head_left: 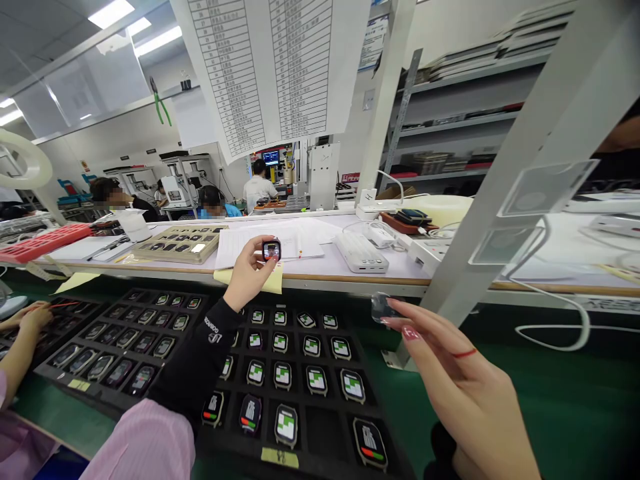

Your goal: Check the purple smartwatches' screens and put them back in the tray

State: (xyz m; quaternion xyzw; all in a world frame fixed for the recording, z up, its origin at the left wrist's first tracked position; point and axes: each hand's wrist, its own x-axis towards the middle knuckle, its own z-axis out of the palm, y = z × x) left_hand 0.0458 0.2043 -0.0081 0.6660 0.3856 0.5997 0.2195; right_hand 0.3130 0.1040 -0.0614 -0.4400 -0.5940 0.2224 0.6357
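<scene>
Raised above the black foam tray [323,430], my left hand [249,272] pinches a strapless smartwatch [271,249] with its screen lit and turned toward me. My right hand [455,367] holds a small clear plastic film [381,307] between thumb and fingertips, to the right of the tray and apart from the watch. In the tray sit several watches, most showing green and white blocks on their screens. A few in the front row show dark screens with a red and green bar. One front-row slot holds no watch.
To the left lies another foam tray [80,385] of watches, with a co-worker's hands [35,317] beyond it. Across the shelf are a beige watch tray [175,250], a white power bank [361,252] and papers. A slanted white post [493,180] stands at right; printed sheets [265,73] hang above.
</scene>
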